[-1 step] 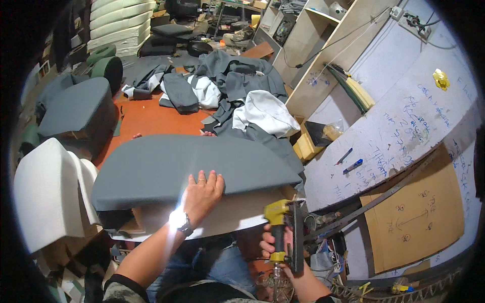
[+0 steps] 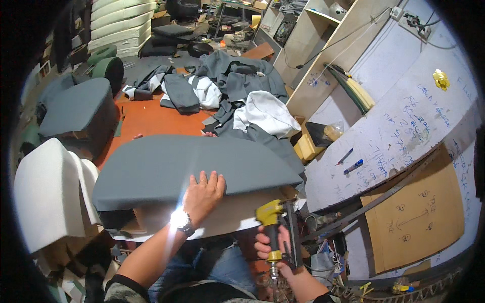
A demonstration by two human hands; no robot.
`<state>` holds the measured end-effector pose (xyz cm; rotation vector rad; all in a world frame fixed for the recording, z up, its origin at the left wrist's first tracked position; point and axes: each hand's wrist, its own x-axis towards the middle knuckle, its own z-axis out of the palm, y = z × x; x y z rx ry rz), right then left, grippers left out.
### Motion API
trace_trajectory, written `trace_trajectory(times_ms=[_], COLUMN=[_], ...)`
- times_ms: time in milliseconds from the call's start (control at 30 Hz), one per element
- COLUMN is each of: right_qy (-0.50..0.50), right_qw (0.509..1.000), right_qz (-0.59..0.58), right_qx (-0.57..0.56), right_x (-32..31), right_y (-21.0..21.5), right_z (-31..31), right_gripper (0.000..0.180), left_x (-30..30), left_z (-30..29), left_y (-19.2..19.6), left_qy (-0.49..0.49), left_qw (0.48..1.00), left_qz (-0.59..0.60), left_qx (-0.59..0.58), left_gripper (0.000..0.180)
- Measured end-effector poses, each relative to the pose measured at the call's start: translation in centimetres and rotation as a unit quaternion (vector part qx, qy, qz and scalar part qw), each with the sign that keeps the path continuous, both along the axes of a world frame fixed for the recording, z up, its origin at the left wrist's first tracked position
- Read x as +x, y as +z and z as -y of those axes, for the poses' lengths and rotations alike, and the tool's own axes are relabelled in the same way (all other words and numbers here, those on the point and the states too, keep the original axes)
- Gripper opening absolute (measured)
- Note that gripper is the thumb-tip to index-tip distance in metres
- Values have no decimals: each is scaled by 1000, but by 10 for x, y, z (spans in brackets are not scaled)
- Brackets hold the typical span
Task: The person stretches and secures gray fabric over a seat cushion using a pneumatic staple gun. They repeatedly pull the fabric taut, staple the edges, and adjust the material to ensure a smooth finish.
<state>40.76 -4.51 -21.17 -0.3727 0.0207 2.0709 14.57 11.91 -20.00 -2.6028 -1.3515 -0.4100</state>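
A grey fabric-covered panel [image 2: 192, 161] with a curved far edge lies in front of me, on top of a pale boxy base [image 2: 172, 214]. My left hand [image 2: 204, 194] rests on its near edge, fingers stretched out and pressed flat. A bright glare comes off the watch [image 2: 180, 220] on that wrist. My right hand [image 2: 268, 245] is wrapped round the black grip of a yellow and black pneumatic staple gun [image 2: 270, 214]. The gun is held beside the panel's near right corner, apart from it, its air fitting pointing down. Another person's fingertips [image 2: 208, 134] show at the panel's far edge.
White foam pieces [image 2: 48, 194] stand at the left, below a grey upholstered seat [image 2: 76, 113]. Grey and white fabric [image 2: 262, 113] is heaped on the orange surface [image 2: 151, 121] beyond. Pens [image 2: 353, 166] lie on a marked white board at right, near a cardboard sheet [image 2: 414, 212].
My right hand has shifted slightly left, and the staple gun's top has tipped left with it. My left hand stays on the panel.
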Motion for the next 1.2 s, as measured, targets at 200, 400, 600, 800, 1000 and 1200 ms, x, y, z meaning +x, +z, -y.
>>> trace_trajectory(times_ms=[200, 400, 600, 800, 1000, 1200], right_qy=[97, 134, 135, 114, 125, 391], right_qw=[971, 980, 986, 987, 600, 347], right_qz=[73, 61, 48, 104, 754, 853], right_qx=[-204, -132, -83, -37, -237, -9], right_x=[-61, -77, -40, 69, 86, 68], right_y=[-46, -43, -53, -61, -179, -165], right_z=[-14, -37, -17, 63, 116, 71], right_gripper=[71, 54, 49, 54, 75, 73], left_x=[-1, 0, -7, -21, -23, -25], left_z=[-1, -5, -8, -7, -13, -6], left_y=[-2, 4, 9, 19, 36, 39], left_qy=[10, 20, 31, 25, 30, 11], left_qw=[1000, 1000, 999, 996, 995, 992], left_qz=[-19, -14, 2, 25, 49, 13], left_qx=[11, -3, -25, -79, -88, -121], left_gripper=[56, 64, 63, 51, 47, 50])
